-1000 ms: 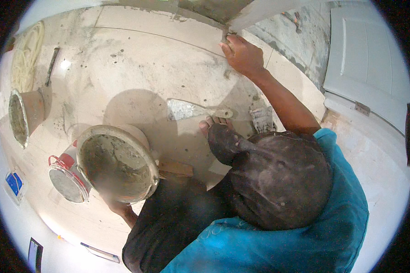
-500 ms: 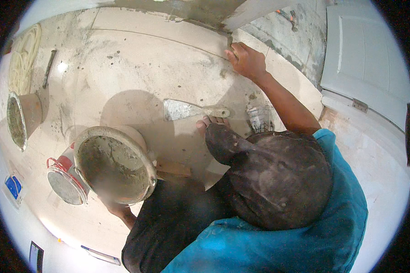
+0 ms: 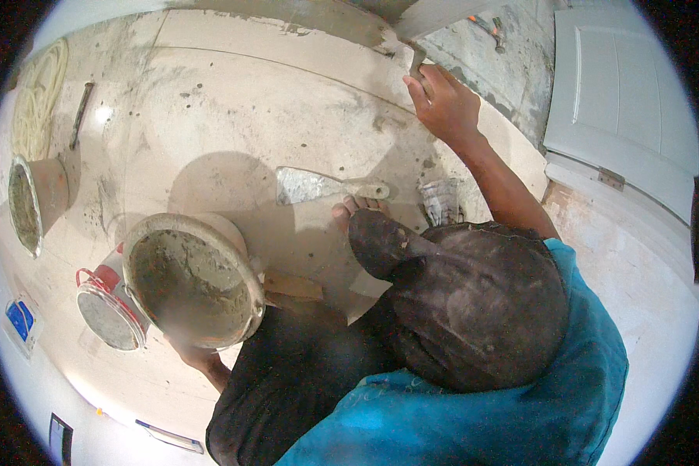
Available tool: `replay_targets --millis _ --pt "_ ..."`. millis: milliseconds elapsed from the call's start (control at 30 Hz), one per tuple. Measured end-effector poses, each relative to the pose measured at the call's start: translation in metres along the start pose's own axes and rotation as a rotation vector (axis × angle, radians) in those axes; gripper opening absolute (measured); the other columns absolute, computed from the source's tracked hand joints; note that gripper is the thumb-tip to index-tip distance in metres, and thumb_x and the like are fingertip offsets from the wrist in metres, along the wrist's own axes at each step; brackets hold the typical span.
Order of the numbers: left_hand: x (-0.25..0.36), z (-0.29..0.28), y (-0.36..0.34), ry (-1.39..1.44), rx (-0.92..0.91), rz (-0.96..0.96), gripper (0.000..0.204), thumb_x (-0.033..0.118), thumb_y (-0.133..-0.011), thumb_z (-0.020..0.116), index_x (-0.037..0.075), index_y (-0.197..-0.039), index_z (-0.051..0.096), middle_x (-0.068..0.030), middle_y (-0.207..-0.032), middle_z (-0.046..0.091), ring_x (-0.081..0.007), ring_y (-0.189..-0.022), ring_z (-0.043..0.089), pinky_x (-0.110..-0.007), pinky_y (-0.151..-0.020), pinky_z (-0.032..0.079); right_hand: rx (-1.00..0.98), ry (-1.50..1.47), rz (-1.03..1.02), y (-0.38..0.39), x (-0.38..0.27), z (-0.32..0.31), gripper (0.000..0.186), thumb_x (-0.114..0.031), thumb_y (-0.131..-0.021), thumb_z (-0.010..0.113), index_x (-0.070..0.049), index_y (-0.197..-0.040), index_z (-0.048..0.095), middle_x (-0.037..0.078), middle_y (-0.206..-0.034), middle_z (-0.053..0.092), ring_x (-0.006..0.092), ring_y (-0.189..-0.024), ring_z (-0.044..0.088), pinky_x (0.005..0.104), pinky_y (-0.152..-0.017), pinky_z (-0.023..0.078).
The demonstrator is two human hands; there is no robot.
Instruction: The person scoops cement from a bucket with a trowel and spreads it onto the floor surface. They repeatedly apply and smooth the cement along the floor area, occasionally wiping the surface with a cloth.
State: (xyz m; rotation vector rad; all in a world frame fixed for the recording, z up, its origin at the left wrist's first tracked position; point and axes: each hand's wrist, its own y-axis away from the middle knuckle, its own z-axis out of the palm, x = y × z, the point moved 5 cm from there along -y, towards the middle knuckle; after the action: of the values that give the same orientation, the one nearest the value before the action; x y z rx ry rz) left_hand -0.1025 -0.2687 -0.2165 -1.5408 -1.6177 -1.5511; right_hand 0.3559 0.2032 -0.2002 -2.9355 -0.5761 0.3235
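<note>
My right hand (image 3: 448, 105) is closed round the handle of a small trowel (image 3: 417, 56), up by the wall corner. Its bent metal neck shows above my fingers; the blade is hard to make out. At lower left, my left hand (image 3: 196, 356) is against the lower side of a large mortar-smeared bucket (image 3: 254, 291), which hides its fingers. Grey wet mix lies inside that bucket. A wide scraper (image 3: 311, 186) with a pale handle lies on the floor beside my bare toes (image 3: 357, 208).
Left of the large bucket stand a small red-handled pail (image 3: 110, 314) and another bucket (image 3: 50, 186). Coiled hose (image 3: 40, 109) and a dark metal bar (image 3: 81, 116) lie at far left. A hammer (image 3: 497, 39) is beyond the corner, near a white door (image 3: 621, 101).
My right hand has moved right and slightly nearer, turning so that the trowel's neck now shows. My left hand and the bucket stay about where they were.
</note>
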Motion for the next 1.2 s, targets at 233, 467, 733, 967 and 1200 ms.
replay_targets --millis 233,467,733,967,1200 --pt "0.0 -0.002 0.001 -0.188 0.035 0.114 0.046 0.026 -0.101 0.047 0.0 -0.14 0.045 -0.0136 -0.137 0.051 -0.0268 -0.121 0.052 -0.042 -0.102 0.044 -0.071 -0.081 -0.099 -0.014 -0.01 0.012 0.035 -0.039 -0.093 0.061 -0.006 -0.104 0.068 0.012 -0.095 0.071 0.0325 -0.078 0.07 0.0391 -0.065 0.055" --pt "-0.004 -0.005 -0.001 -0.022 0.108 -0.022 0.045 0.027 -0.102 0.047 0.0 -0.138 0.047 -0.0133 -0.133 0.054 -0.0252 -0.117 0.054 -0.041 -0.101 0.045 -0.065 0.058 0.041 -0.011 0.015 -0.019 0.039 -0.043 -0.095 0.054 -0.01 -0.112 0.067 0.01 -0.106 0.07 0.0313 -0.088 0.07 0.0434 -0.075 0.056" --pt "-0.004 0.001 -0.002 0.017 0.082 -0.014 0.046 0.028 -0.102 0.046 -0.001 -0.138 0.046 -0.0132 -0.133 0.054 -0.025 -0.118 0.054 -0.041 -0.101 0.044 -0.131 -0.072 -0.052 0.007 0.004 0.03 0.037 -0.041 -0.094 0.056 -0.007 -0.108 0.066 0.01 -0.101 0.068 0.0308 -0.085 0.069 0.0392 -0.07 0.056" --pt "-0.003 -0.001 0.0 0.055 0.072 -0.02 0.05 0.035 -0.105 0.039 0.0 -0.141 0.044 -0.0139 -0.138 0.05 -0.0275 -0.121 0.051 -0.043 -0.105 0.041 -0.178 -0.056 0.044 -0.02 -0.01 0.064 0.044 -0.048 -0.095 0.051 -0.011 -0.115 0.063 0.012 -0.112 0.066 0.0316 -0.089 0.069 0.0429 -0.077 0.057" --pt "0.003 0.003 0.005 -0.051 0.106 0.018 0.051 0.036 -0.105 0.039 0.0 -0.141 0.045 -0.0138 -0.138 0.051 -0.0271 -0.121 0.051 -0.043 -0.103 0.043 0.021 -0.09 -0.011 -0.023 -0.016 0.01 0.034 -0.036 -0.091 0.066 -0.006 -0.106 0.068 0.015 -0.098 0.071 0.0331 -0.087 0.07 0.0408 -0.071 0.056"
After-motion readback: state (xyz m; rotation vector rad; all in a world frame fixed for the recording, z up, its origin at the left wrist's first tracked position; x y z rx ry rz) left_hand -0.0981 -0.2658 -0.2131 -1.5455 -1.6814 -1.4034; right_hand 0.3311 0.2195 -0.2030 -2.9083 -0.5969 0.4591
